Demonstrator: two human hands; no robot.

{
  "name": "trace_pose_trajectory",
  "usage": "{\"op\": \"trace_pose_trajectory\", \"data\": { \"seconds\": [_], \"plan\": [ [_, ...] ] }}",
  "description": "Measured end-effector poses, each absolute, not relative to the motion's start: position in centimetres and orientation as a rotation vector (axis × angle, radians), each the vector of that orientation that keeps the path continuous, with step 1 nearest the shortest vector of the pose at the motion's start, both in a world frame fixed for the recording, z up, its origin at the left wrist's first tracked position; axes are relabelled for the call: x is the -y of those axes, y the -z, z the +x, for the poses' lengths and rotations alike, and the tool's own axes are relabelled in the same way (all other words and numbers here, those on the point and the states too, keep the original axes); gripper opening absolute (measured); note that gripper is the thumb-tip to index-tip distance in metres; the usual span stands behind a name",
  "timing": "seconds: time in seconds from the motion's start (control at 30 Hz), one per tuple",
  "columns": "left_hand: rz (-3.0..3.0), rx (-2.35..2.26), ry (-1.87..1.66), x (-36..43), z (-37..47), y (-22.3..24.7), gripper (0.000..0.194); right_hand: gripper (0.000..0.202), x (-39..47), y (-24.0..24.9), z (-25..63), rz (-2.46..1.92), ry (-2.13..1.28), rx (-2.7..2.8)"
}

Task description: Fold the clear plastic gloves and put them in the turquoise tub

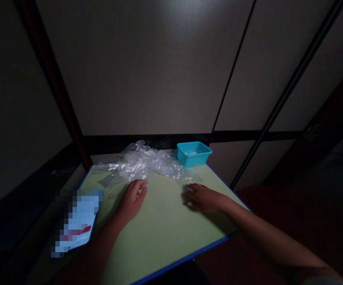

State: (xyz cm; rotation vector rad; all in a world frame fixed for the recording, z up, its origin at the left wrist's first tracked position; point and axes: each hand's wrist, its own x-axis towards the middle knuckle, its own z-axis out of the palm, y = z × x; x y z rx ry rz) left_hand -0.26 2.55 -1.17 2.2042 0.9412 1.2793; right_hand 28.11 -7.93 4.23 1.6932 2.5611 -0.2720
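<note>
Two hands are mine: the left hand (132, 201) half-curled, the right hand (204, 198) low over the table (165, 229), fingers slightly bent; whether either grips anything, I cannot tell. Crumpled clear plastic (138, 162) lies just beyond, beside the turquoise tub (193, 160); such slippery film probably wants light, flat fingertips.

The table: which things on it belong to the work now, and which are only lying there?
Likely in the work:
clear plastic, just beyond the left hand and the right hand

Likely just lying about:
turquoise tub, untouched
partly pixelated flat device, left side
</note>
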Motion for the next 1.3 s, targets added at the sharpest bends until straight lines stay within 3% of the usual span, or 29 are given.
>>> {"op": "trace_pose_trajectory", "data": {
  "seconds": [0.2,0.43,0.53,0.6,0.7,0.77,0.83,0.97,1.13,1.2,1.3],
  "plan": [
    [2.266,-0.951,-1.333,-3.3,-0.5,1.0,0.022,0.048,6.0,-3.1,28.9,1.889,0.158,-2.515],
    [2.324,-1.06,-1.472,-3.5,-1.1,0.2,0.022,0.03,5.1,-10.1,27.6,2.174,0.05,-3.278],
    [2.23,-1.036,-1.473,-3.3,-1.1,0.4,0.033,0.027,5.1,-11.7,26.8,2.232,0.67,-3.723],
    [2.125,-0.962,-1.411,-3.1,-1.1,0.7,0.046,0.023,4.9,-11.7,26.5,2.378,1.432,-3.688],
    [1.958,-0.826,-1.293,-2.7,-0.9,1.1,0.065,0.026,4.1,-10.5,26.2,2.44,2.52,-3.105],
    [1.85,-0.717,-1.217,-2.3,-0.7,1.0,0.074,0.03,3.3,-9.4,26.2,2.403,2.895,-2.709],
    [1.711,-0.613,-1.137,-1.9,-0.4,0.7,0.078,0.029,2.6,-8.4,26.3,2.381,3.055,-2.377],
    [1.443,-0.651,-1.027,-1.5,0.3,0.3,0.065,0.032,1.5,-5.9,26.1,2.378,3.049,-1.946],
    [1.337,-0.919,-1.098,-1.7,0.6,0.4,0.04,0.026,1.0,-3.0,25.8,2.313,2.805,-1.929],
    [1.418,-1.034,-1.14,-2.0,0.3,0.4,0.027,0.027,1.0,-2.2,25.8,2.394,2.599,-2.067],
    [1.426,-1.148,-1.222,-2.5,-0.4,0.1,0.031,0.036,1.0,-1.4,25.8,2.477,2.2,-2.285]
  ]
}}
